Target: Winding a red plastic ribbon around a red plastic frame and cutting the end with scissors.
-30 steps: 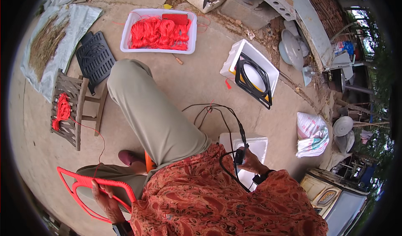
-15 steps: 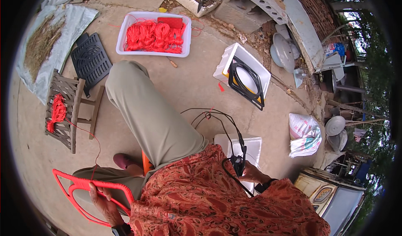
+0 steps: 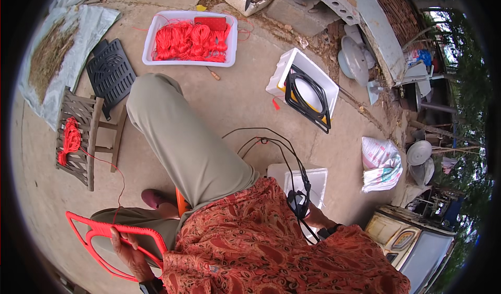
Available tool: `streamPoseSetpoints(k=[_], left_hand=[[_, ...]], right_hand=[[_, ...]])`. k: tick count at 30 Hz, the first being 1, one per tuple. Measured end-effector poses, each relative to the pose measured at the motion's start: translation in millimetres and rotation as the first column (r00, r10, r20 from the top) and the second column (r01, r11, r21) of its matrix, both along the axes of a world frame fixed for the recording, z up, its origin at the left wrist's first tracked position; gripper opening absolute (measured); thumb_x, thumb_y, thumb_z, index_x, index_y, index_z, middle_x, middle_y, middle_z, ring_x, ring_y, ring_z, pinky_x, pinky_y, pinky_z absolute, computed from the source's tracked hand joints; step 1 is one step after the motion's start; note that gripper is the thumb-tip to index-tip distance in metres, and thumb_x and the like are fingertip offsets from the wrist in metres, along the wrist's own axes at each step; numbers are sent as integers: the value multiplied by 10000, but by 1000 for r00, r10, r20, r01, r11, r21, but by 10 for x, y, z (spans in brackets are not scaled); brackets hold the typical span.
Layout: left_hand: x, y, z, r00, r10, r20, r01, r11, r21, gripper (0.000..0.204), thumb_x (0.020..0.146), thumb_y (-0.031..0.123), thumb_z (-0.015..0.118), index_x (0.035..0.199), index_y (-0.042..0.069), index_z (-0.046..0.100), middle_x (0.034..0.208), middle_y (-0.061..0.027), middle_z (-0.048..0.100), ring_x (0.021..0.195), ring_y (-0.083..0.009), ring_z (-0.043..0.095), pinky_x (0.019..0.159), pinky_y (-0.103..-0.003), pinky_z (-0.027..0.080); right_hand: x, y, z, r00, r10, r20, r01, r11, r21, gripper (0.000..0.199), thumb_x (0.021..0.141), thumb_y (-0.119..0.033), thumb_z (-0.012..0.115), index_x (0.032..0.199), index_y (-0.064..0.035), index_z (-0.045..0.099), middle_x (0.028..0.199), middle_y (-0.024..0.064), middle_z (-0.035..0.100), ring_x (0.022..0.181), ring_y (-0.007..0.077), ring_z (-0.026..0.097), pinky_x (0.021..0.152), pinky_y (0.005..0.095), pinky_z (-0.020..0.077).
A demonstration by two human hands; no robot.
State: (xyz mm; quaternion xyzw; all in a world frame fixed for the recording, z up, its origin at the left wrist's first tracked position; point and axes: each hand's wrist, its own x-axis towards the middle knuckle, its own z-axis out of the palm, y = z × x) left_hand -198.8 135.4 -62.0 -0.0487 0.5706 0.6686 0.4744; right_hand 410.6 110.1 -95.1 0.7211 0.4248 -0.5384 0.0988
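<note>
My left hand [image 3: 129, 251] grips the edge of a frame [image 3: 94, 247] wrapped in red cord, which has a curved inner loop and rests by my bent leg. A thin red strand rises from it to a bundle of red cord [image 3: 71, 139] lying on a slatted wooden stool [image 3: 83, 174]. My right hand [image 3: 316, 218], partly hidden behind a black device with cables [image 3: 298, 204], is closed around it beside my shirt. Loops of black cable arc away from the device over my knee's right side. A white foam box [image 3: 319, 182] stands behind that hand.
Ahead is a white tub [image 3: 148, 54] of red cord bundles, with a wooden-handled tool [image 3: 214, 75] beside it. A foam box [image 3: 279, 77] holds black frames [image 3: 308, 103]. A black slotted plastic panel [image 3: 110, 72] lies left; a white sack [image 3: 381, 163] and an old appliance [image 3: 396, 234] stand right.
The black device and its cables at my right hand have shifted and turned slightly, and the cable loops have moved. My left hand and the red frame stay in place.
</note>
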Motion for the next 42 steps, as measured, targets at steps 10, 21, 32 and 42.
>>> streamPoseSetpoints(k=[10, 21, 32, 42], left_hand=[[30, 26, 33, 999, 19, -27, -20, 999, -48, 294, 958, 292, 545, 818, 33, 564, 643, -33, 519, 457, -102, 459, 313, -203, 358], [90, 62, 78, 998, 65, -11, -66, 996, -56, 276, 926, 281, 604, 785, 49, 554, 632, -36, 516, 443, -106, 452, 326, -210, 327], [63, -26, 26, 997, 80, -16, -80, 996, -41, 279, 923, 288, 607, 795, 45, 558, 634, -32, 515, 431, -103, 442, 328, -209, 331], [98, 19, 58, 996, 88, 9, -88, 996, 13, 277, 917, 285, 614, 789, 47, 556, 638, -37, 523, 431, -101, 443, 332, -211, 335]], right_hand=[[-169, 84, 3, 994, 24, 102, -4, 982, -191, 752, 624, -359, 777, 1180, 55, 486, 1095, 201, 573, 1057, 325, 546, 931, 377, 420], [-325, 374, 168, 981, 89, 173, -51, 976, -213, 721, 625, -369, 778, 1132, 76, 523, 1080, 213, 589, 1026, 321, 572, 896, 376, 444], [-382, 395, 15, 995, 39, 87, -29, 993, -118, 628, 660, -361, 803, 1136, -22, 573, 1065, 115, 654, 1023, 231, 610, 895, 341, 469], [-581, 692, 238, 992, 20, 126, -13, 998, -56, 587, 660, -381, 796, 1110, -55, 607, 993, 118, 651, 1023, 257, 602, 890, 351, 469]])
